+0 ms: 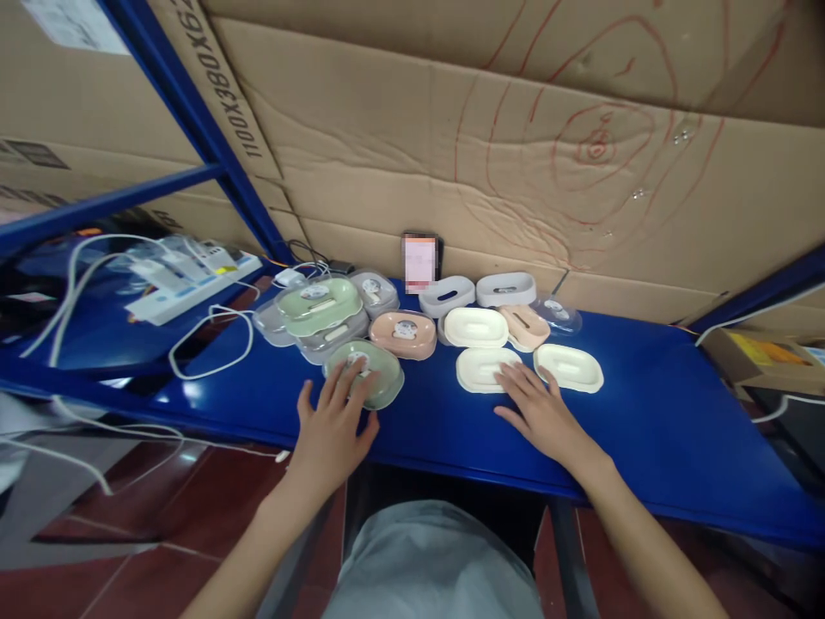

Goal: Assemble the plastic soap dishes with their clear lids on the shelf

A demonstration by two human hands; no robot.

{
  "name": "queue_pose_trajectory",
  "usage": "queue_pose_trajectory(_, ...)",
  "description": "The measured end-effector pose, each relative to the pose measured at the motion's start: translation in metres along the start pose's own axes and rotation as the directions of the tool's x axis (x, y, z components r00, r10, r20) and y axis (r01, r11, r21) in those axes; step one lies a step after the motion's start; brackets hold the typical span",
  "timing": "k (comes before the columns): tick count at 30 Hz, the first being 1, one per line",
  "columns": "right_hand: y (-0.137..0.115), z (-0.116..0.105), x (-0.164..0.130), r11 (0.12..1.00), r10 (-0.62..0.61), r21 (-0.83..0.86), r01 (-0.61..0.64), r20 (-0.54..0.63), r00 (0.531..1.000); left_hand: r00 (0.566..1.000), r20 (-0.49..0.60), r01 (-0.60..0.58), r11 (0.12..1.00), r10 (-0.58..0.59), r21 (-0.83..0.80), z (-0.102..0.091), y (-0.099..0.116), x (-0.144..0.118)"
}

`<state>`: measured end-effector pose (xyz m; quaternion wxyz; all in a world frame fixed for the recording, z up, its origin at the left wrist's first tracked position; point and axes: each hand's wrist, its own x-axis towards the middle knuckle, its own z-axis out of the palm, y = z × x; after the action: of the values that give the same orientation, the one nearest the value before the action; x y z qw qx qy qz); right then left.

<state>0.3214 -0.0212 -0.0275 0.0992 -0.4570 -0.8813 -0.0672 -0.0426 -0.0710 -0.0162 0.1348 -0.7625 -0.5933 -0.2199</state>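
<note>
My left hand [336, 404] rests with spread fingers over a green soap dish [385, 378] that has a clear lid and a round label. On the right, my right hand [538, 404] is open, its fingertips over the edge of a cream oval dish [480, 370]. Just beyond that hand lies another cream dish [571, 368], and a third cream dish [475, 327] sits behind. A lidded pink soap dish [403, 334] stands between the two groups. Behind my left hand is a pile with a lidded green dish [319, 303] on top.
Two grey dishes [506, 289] and an uncovered pink dish [527, 327] stand at the back. A phone [420, 260] leans against the cardboard [361, 155]. White power strips [193, 284] and looping cables are at left. A cardboard box [766, 361] is at right of the blue table [670, 430].
</note>
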Motion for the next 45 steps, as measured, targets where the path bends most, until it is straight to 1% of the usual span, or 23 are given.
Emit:
queue_pose_trajectory(2,-0.015,-0.004,0.008,0.997,0.067,-0.027,-0.069,-0.057,0.996,0.999,0.018,-0.05,0.998,0.05,-0.035,0.0,-0.004,-0.011)
queue_pose_trajectory(3,-0.027,-0.008,0.012,0.998,0.064,-0.016,-0.065,-0.074,0.995,0.996,0.014,-0.088,0.994,0.089,-0.062,0.0,-0.001,-0.015)
queue_pose_trajectory(4,-0.041,-0.012,0.017,1.0,0.028,0.016,-0.027,-0.071,0.997,0.991,0.003,-0.133,0.987,0.134,-0.094,0.001,0.004,-0.019)
queue_pose_trajectory(6,-0.071,-0.019,0.025,0.985,-0.116,0.128,0.119,-0.032,0.993,0.975,-0.027,-0.22,0.962,0.218,-0.164,0.005,0.015,-0.023)
queue_pose_trajectory(7,-0.084,-0.021,0.029,0.967,-0.176,0.182,0.177,-0.021,0.984,0.971,-0.039,-0.239,0.951,0.236,-0.198,0.007,0.02,-0.023)
queue_pose_trajectory(9,-0.097,-0.022,0.034,0.94,-0.212,0.268,0.213,-0.035,0.977,0.98,-0.038,-0.196,0.942,0.193,-0.272,0.014,0.025,-0.022)
queue_pose_trajectory(11,-0.094,-0.02,0.034,0.925,-0.166,0.333,0.183,-0.08,0.983,0.993,0.026,-0.1,0.923,0.118,-0.371,0.02,0.024,-0.02)
queue_pose_trajectory(14,-0.07,-0.015,0.025,0.892,-0.106,0.421,0.163,-0.156,0.982,0.985,0.137,-0.028,0.87,0.109,-0.492,0.028,0.021,-0.018)
queue_pose_trajectory(16,-0.051,-0.014,0.014,0.877,-0.03,0.461,0.135,-0.229,0.973,0.983,0.143,-0.029,0.863,0.117,-0.505,0.032,0.023,-0.018)
queue_pose_trajectory(18,-0.038,-0.015,0.004,0.878,0.078,0.475,0.063,-0.27,0.96,0.983,0.12,-0.064,0.869,0.14,-0.49,0.033,0.028,-0.017)
queue_pose_trajectory(20,-0.033,-0.016,-0.004,0.898,0.105,0.44,0.01,-0.237,0.966,0.978,0.094,-0.12,0.868,0.188,-0.482,0.033,0.035,-0.015)
queue_pose_trajectory(22,-0.034,-0.015,-0.008,0.92,0.038,0.391,0.028,-0.16,0.986,0.972,0.065,-0.166,0.858,0.225,-0.487,0.033,0.041,-0.013)
queue_pose_trajectory(24,-0.04,-0.012,-0.008,0.927,-0.013,0.371,0.058,-0.125,0.992,0.976,0.021,-0.178,0.854,0.215,-0.49,0.033,0.045,-0.013)
queue_pose_trajectory(25,-0.043,-0.01,-0.008,0.931,0.001,0.362,0.052,-0.144,0.99,0.98,-0.013,-0.18,0.856,0.199,-0.485,0.033,0.047,-0.014)
queue_pose_trajectory(27,-0.05,-0.006,-0.008,0.944,0.075,0.331,0.01,-0.245,0.967,0.98,-0.093,-0.199,0.868,0.176,-0.455,0.034,0.049,-0.016)
queue_pose_trajectory(29,-0.059,-0.002,-0.01,0.952,0.098,0.305,0.007,-0.326,0.94,0.972,-0.124,-0.235,0.879,0.202,-0.415,0.034,0.05,-0.018)
queue_pose_trajectory(31,-0.069,-0.002,-0.011,0.95,0.031,0.306,0.065,-0.3,0.953,0.963,-0.075,-0.267,0.877,0.259,-0.4,0.034,0.05,-0.017)
queue_pose_trajectory(33,-0.077,-0.003,-0.01,0.942,-0.046,0.318,0.107,-0.194,0.98,0.951,0.001,-0.28,0.868,0.308,-0.41,0.033,0.049,-0.014)
queue_pose_trajectory(36,-0.083,-0.006,-0.006,0.94,-0.044,0.332,0.071,-0.086,0.995,0.926,0.087,-0.293,0.844,0.367,-0.448,0.029,0.045,-0.005)
queue_pose_trajectory(40,-0.079,-0.008,0.0,0.923,-0.051,0.378,0.075,-0.072,0.996,0.915,0.125,-0.265,0.803,0.385,-0.534,0.026,0.039,0.006)
queue_pose_trajectory(42,-0.076,-0.007,0.003,0.916,-0.057,0.391,0.092,-0.1,0.993,0.939,0.078,-0.245,0.81,0.335,-0.532,0.028,0.039,0.006)
queue_pose_trajectory(44,-0.073,-0.005,0.002,0.912,-0.05,0.397,0.108,-0.153,0.987,0.97,-0.026,-0.226,0.849,0.243,-0.478,0.032,0.042,0.001)
queue_pose_trajectory(45,-0.072,-0.004,0.001,0.911,-0.044,0.396,0.114,-0.181,0.983,0.976,-0.089,-0.219,0.869,0.201,-0.443,0.034,0.044,-0.003)
